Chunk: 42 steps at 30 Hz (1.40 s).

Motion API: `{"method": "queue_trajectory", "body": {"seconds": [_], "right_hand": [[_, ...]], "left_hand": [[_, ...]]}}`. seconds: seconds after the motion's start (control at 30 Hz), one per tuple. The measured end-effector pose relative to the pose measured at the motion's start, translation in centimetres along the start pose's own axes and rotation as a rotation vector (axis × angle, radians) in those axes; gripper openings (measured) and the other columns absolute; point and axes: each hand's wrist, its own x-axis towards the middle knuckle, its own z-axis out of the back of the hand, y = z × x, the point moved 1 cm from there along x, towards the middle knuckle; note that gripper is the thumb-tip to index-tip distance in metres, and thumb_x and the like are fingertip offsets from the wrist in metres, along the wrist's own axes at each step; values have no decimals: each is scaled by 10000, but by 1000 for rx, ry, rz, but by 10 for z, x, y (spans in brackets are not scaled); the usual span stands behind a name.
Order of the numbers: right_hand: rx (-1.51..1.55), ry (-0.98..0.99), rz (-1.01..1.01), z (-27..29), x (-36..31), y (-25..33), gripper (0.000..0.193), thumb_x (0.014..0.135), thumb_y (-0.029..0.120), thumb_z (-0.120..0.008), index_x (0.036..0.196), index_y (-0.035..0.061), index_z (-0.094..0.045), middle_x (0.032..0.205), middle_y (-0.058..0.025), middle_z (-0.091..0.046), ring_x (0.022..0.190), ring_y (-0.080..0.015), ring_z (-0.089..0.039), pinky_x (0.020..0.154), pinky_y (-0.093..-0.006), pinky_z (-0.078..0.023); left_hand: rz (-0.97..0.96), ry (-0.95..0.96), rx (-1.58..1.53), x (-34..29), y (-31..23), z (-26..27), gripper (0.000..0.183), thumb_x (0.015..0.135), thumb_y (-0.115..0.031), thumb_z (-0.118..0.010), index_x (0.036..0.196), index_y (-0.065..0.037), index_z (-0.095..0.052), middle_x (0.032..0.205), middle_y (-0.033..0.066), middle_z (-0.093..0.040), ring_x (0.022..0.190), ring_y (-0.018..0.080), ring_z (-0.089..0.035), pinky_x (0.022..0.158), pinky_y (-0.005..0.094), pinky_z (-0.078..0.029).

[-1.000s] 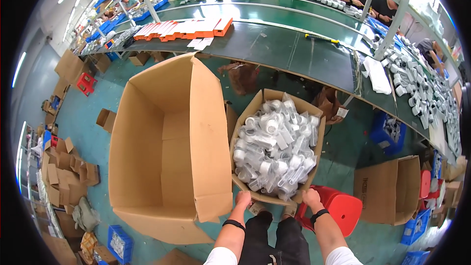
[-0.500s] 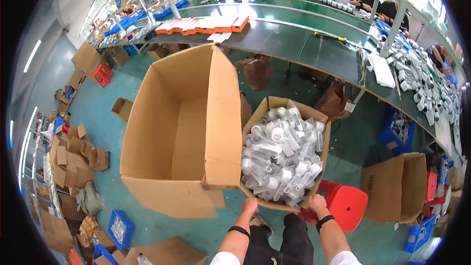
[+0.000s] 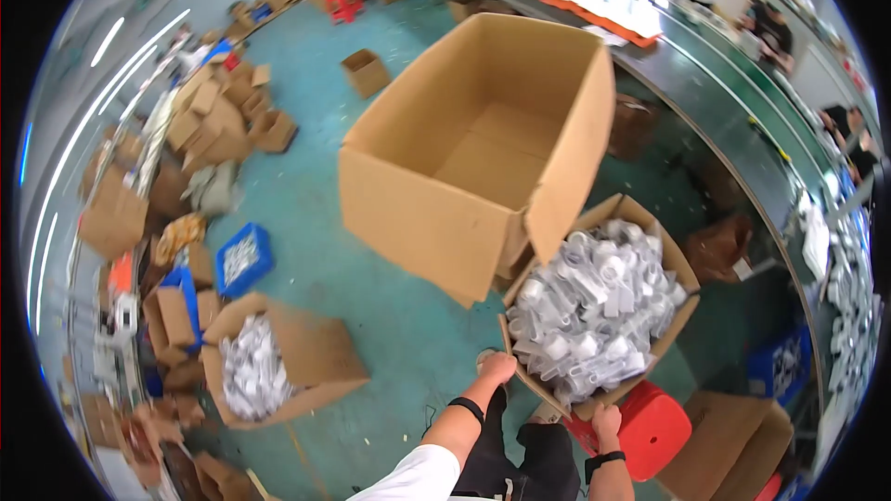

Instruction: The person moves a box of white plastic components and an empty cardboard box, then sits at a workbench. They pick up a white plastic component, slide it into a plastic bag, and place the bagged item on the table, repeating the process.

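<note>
left hand (image 3: 498, 368) and right hand (image 3: 606, 420) clamp the rim of a cardboard carton (image 3: 682, 269); glossy crinkled bags (image 3: 603, 301) heap inside; it sits between a larger box (image 3: 427, 209) and a smooth red stool (image 3: 654, 422).

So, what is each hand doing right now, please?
Left hand: closed, holding the filled carton.
Right hand: closed, holding the same carton, beside the red stool.

A factory workshop: long workbench (image 3: 719, 116), workers (image 3: 772, 34), cardboard cartons (image 3: 681, 266).
</note>
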Motion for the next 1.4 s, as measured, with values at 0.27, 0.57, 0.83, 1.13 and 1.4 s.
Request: {"method": "queue_trajectory", "body": {"seconds": [0.27,0.57,0.83,1.13,1.4], "right_hand": [[31,-17,155,-60,-7,-22,443,842,337,-574,801,-100,-640,806,-314,-628,838,-457,-629,745,-519,-484],[120,-63,76,-132,-8,-54,507,831,331,-518,725,-158,-594,671,-308,-612,667,-431,-633,635,-502,-463],[264,-24,122,-171,-122,-20,453,843,265,-513,765,-175,-586,528,-217,-567,451,-332,-581,440,-442,-455],[126,-149,89,-241,-196,-79,465,834,286,-521,754,-165,-599,642,-281,-607,636,-429,-626,616,-505,-488],[113,-203,21,-268,-305,-65,437,812,297,-537,697,-120,-599,755,-324,-607,756,-503,-587,711,-550,-448]], "left_hand": [[164,44,-301,-51,24,-28,312,818,-188,-447,848,-5,-699,980,216,-662,911,382,-648,798,477,-516],[365,32,-723,-61,72,-25,363,870,-253,-419,992,-53,-696,1088,200,-652,1032,373,-620,858,476,-501],[381,33,-687,-114,118,-27,315,855,-205,-455,978,-52,-702,1067,196,-663,997,365,-638,793,478,-521],[89,71,-386,-194,158,-82,307,829,-178,-457,887,-7,-705,1029,218,-659,963,400,-628,782,483,-512],[341,125,-619,-286,202,-113,375,876,-259,-422,979,-8,-681,1148,244,-609,1073,402,-587,885,486,-479]]}}
